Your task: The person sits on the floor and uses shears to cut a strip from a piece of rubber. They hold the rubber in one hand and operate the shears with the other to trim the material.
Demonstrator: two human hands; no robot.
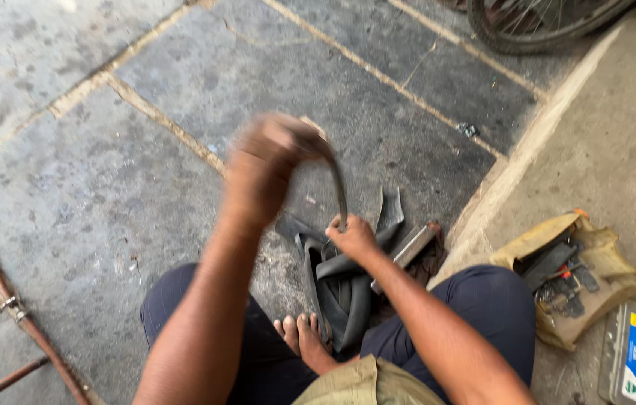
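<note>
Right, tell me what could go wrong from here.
1. The left hand is raised and blurred, gripping a curved dark metal tool whose tip sits right by the right hand; a slip could hit those fingers.
2. The bare foot rests against the folded black rubber inner tube, close below the tool.
3. The tool's tip could nick the tube.

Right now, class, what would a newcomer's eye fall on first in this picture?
The blurred left hand raised at centre, gripping a curved metal tool. Below it the right hand presses a black inner tube on the stone floor. At right lies a yellow pouch of tools.
</note>
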